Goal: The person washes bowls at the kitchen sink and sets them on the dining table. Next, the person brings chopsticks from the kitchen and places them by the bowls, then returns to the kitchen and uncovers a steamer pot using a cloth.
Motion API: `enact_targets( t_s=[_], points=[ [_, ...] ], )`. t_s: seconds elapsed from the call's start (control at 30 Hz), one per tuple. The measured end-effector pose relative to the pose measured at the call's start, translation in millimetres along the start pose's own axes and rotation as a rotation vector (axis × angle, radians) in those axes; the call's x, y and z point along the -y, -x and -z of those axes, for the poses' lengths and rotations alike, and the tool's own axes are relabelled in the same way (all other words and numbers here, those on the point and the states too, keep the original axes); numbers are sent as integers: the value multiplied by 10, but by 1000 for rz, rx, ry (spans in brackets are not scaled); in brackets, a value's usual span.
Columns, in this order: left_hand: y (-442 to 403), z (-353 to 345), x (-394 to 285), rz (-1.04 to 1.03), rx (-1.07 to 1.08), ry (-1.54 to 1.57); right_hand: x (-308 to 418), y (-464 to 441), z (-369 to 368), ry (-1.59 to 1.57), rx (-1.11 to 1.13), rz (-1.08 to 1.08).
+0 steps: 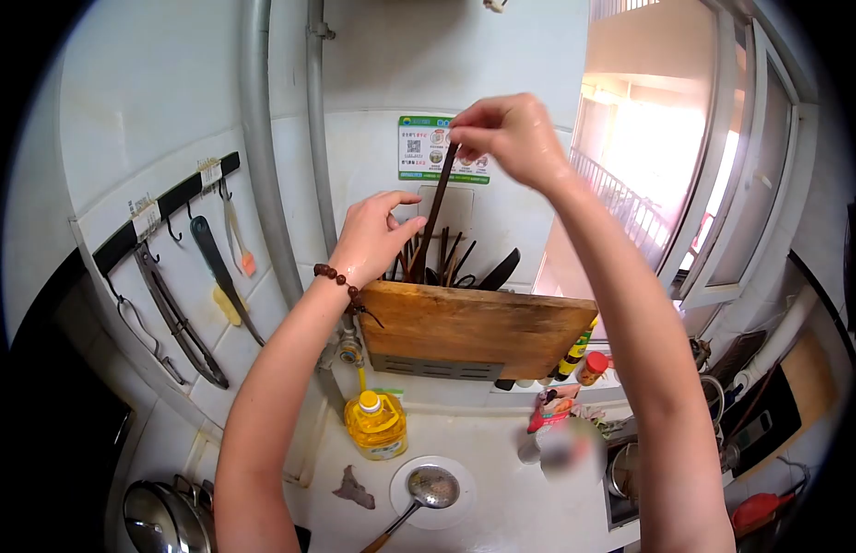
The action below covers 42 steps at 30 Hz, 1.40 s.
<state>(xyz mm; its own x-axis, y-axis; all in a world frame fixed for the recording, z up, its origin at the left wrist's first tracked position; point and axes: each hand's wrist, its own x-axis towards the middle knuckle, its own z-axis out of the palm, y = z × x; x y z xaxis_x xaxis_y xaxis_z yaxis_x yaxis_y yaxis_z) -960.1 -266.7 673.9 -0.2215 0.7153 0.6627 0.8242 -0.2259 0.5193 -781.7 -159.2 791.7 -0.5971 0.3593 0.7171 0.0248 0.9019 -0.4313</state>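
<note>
My right hand (515, 138) is raised in front of the wall, its fingertips pinched on the upper end of long dark chopsticks (440, 198). I cannot tell whether it is one stick or a pair. Their lower end drops among several chopsticks and utensils (455, 258) standing behind a wooden cutting board (474, 323). My left hand (380, 230), with a brown bead bracelet (332, 274) at the wrist, hovers by the board's upper left corner. Its thumb and fingers are apart with nothing between them. The board hides the lower part of the utensils.
Below, a skimmer (433, 487) rests on a white plate (465, 511), beside an oil jug (375, 426) and a grey cloth-like scrap (354, 488). Tongs (179, 318) and a spatula (216, 263) hang from a rail at left. A red-capped jar (594, 367) and a window (760, 157) are at right.
</note>
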Motion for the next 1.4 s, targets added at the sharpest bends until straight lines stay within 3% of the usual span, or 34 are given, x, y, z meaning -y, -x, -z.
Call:
enact_targets(
  t_s=[0.2, 0.23, 0.37, 0.43, 0.5, 0.57, 0.67, 0.8, 0.87, 1.1, 1.23, 1.33, 1.4],
  points=[
    [362, 125, -416, -87, -26, 190, 732, 576, 784, -127, -125, 239],
    [528, 142, -526, -138, -14, 178, 822, 771, 858, -99, -142, 217],
    [1615, 100, -1072, 3, 248, 483, 908, 1644, 829, -399, -126, 43],
    [2334, -41, -1256, 284, 403, 528, 773, 2144, 736, -474, -102, -78],
    [3164, -275, -1360, 199, 387, 473, 566, 2722, 567, -590, -44, -259],
    [4046, -606, -1505, 380, 253, 566, 308, 3380, 227, -744, -39, -377],
    [5360, -1000, -1904, 771, 56, 749, 187, 4360, -276, -821, 179, -501],
    [6618, -1119, -2857, 1116, -125, 538, 452, 5373, -825, -1099, 499, -648],
    [7275, -1227, -3390, 1226, -674, 807, 834, 5894, -950, -1131, 628, -664],
    [8637, -1175, -5204, 1307, -1183, 487, 2578, 6873, -1244, -1400, 1143, -680],
    [9236, -1344, -5976, 1141, -1596, 440, 3694, 7531, -1202, -1638, 1439, -735],
    [9860, -1535, -6528, 857, -1900, 477, 4646, 8369, -1070, -1598, 1833, -532],
    [10221, -1583, -6945, 720, -2059, 500, 5223, 9105, -930, -1509, 2100, -196]
  ],
)
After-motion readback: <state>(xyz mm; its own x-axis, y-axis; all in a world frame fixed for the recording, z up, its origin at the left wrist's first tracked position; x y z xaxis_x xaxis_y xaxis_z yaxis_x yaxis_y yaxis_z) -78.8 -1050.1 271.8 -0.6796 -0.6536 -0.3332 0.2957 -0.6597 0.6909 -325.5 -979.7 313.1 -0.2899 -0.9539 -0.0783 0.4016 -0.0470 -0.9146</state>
